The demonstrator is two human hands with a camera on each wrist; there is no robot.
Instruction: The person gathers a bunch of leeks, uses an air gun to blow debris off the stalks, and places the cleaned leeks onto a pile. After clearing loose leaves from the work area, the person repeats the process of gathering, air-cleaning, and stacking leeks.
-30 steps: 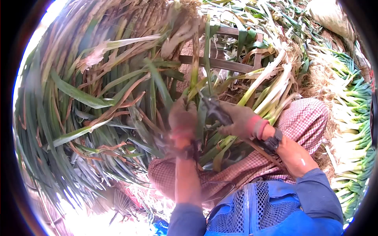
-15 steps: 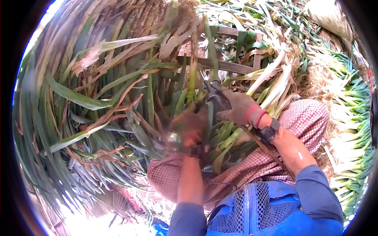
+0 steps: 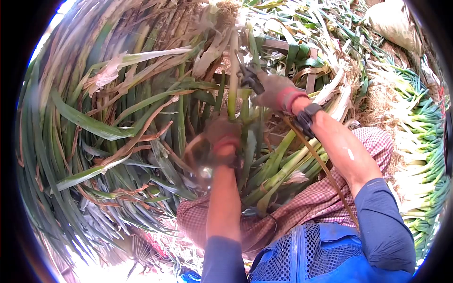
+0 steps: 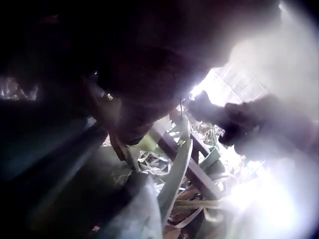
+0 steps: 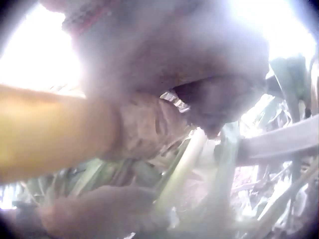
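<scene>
My gloved left hand (image 3: 224, 133) grips a long green onion (image 3: 233, 80) low on its stalk. The stalk stands upright from the fist, its pale root end pointing up and away. Beside that pale part, my gloved right hand (image 3: 277, 92) holds a black air blow gun (image 3: 250, 79), its thin nozzle close to the stalk. A yellowish hose (image 3: 321, 162) runs from the gun past the right forearm. In the right wrist view the onion (image 5: 182, 167) rises past the left hand (image 5: 104, 209), with the hose (image 5: 50, 134) large at left. The left wrist view is mostly dark.
A big heap of unpeeled green onions (image 3: 94, 118) fills the left side. Stripped leaves and a wooden frame (image 3: 311, 70) lie ahead. Several pale onions (image 3: 292, 155) rest by the checkered knee. At far right runs a row of cleaned onions (image 3: 424, 155), with a pale sack (image 3: 394, 23) behind.
The right hand with the blow gun has moved up along the onion toward its root end. The left hand shifted right, then back left. The stalk's upper part now looks paler.
</scene>
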